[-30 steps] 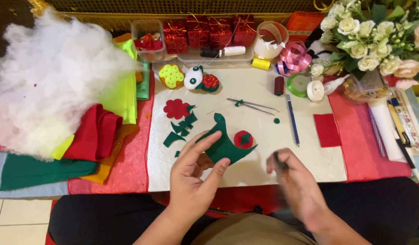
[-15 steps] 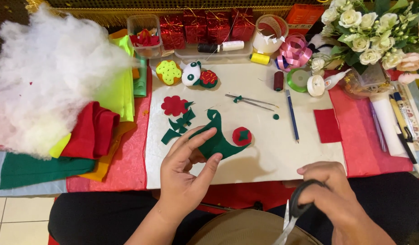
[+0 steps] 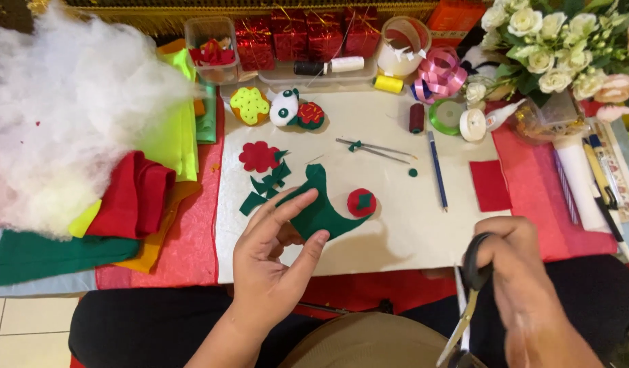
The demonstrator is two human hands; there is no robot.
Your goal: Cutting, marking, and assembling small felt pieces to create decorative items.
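Observation:
My left hand (image 3: pixel 273 255) hovers at the near edge of a cream work mat (image 3: pixel 396 225), fingers spread, with nothing clearly in them; its fingertips overlap a curved dark green felt piece (image 3: pixel 321 211) lying on the mat. A small red felt circle with a green centre (image 3: pixel 361 202) sits at that piece's right end. My right hand (image 3: pixel 519 279) is off the mat's near right corner, closed around the black handles of scissors (image 3: pixel 467 300) whose blades point down toward my lap.
A red felt flower (image 3: pixel 258 156) and green leaf cutouts (image 3: pixel 266 187) lie left of the green piece. Tweezers (image 3: pixel 375 148), a blue pencil (image 3: pixel 437 170), thread spools, a red felt square (image 3: pixel 490 185), folded felt sheets (image 3: pixel 134 197), white stuffing (image 3: pixel 62 116) and white flowers (image 3: pixel 566 48) surround the mat.
My right hand has drawn back off the mat toward my lap and picked up the scissors. My left hand has lifted slightly above the green felt piece.

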